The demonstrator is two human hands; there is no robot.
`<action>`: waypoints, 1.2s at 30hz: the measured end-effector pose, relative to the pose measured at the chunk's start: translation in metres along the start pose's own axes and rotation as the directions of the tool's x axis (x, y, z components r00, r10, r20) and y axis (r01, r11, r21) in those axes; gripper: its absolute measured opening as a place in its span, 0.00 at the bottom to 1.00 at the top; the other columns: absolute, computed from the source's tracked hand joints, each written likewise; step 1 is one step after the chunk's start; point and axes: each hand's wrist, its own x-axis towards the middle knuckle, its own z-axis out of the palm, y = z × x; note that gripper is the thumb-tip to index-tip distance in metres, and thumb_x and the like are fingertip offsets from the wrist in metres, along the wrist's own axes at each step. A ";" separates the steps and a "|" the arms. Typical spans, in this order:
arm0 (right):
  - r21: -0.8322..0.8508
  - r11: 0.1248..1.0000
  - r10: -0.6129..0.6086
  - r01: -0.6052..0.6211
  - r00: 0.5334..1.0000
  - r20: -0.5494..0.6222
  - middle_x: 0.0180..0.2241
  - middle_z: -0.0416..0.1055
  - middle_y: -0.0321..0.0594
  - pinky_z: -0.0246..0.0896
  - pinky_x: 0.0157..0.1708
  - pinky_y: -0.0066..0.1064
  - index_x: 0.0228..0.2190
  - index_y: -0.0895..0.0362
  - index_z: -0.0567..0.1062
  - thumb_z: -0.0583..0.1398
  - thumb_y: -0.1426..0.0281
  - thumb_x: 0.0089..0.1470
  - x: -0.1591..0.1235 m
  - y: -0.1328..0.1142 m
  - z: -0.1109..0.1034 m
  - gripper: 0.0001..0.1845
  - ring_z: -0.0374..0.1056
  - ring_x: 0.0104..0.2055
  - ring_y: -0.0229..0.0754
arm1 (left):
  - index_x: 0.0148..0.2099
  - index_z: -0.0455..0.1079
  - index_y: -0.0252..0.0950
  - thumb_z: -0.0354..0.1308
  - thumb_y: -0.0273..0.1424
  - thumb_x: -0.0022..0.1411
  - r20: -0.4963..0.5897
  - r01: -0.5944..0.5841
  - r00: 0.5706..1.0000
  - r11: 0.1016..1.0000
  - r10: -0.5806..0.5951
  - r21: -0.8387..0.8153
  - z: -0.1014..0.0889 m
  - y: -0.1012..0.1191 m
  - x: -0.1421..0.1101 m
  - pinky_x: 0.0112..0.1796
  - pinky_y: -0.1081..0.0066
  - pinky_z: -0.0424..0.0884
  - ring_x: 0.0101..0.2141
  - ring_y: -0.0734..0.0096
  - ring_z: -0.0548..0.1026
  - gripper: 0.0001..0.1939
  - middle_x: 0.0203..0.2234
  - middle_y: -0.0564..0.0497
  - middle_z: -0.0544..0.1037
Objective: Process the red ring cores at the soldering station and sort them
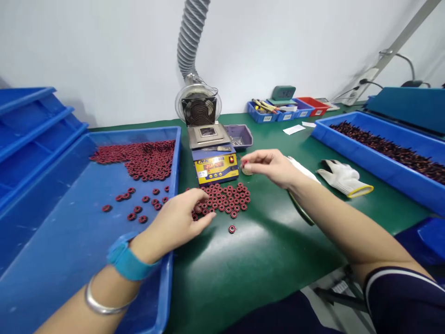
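My left hand (181, 215) reaches past the tray's rim to the left side of a pile of small red toothed rings, like stator cores (225, 199). Its thumb and fingers are apart; whether it touches any ring I cannot tell. One ring (232, 229) lies alone in front of the pile. My right hand (269, 164) pinches a red stator core (245, 163) between thumb and fingertips, just above a small pale round piece (247, 171). Behind the pile stands a yellow and blue solder pot (216, 164) with a lit red display.
A large blue tray (175, 162) at left holds many more red rings. Behind the solder pot are a fan (199, 111), a grey hose (191, 37) and a purple bin (246, 138). White gloves (344, 178) and a blue tray of dark parts (382, 160) lie right.
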 end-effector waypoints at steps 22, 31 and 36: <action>0.008 0.955 -0.279 0.295 0.896 0.345 0.26 0.73 0.36 0.67 0.28 0.26 0.32 0.60 0.75 0.70 0.65 0.44 0.004 -0.020 0.100 0.15 0.69 0.26 0.32 | 0.21 0.56 0.37 0.55 0.54 0.58 -0.334 -0.108 0.894 0.582 -0.297 -0.806 0.004 0.001 0.011 0.16 0.75 0.53 0.14 0.81 0.55 0.28 0.13 0.61 0.55; 0.033 0.979 -0.204 0.203 0.940 0.273 0.25 0.75 0.36 0.65 0.26 0.24 0.31 0.60 0.76 0.71 0.64 0.42 0.009 -0.030 0.078 0.16 0.68 0.25 0.31 | 0.19 0.53 0.37 0.59 0.47 0.59 -0.663 -0.384 0.563 0.554 -0.493 -0.739 -0.024 -0.001 0.015 0.15 0.77 0.54 0.12 0.81 0.58 0.27 0.10 0.61 0.56; -0.099 0.980 -0.158 0.173 0.976 0.149 0.25 0.75 0.37 0.68 0.28 0.26 0.30 0.60 0.77 0.71 0.63 0.40 0.047 -0.048 0.057 0.17 0.68 0.25 0.31 | 0.20 0.59 0.36 0.54 0.51 0.61 -0.458 -0.166 0.763 0.547 -0.455 -0.821 -0.003 0.000 0.013 0.18 0.77 0.59 0.13 0.80 0.62 0.27 0.11 0.58 0.61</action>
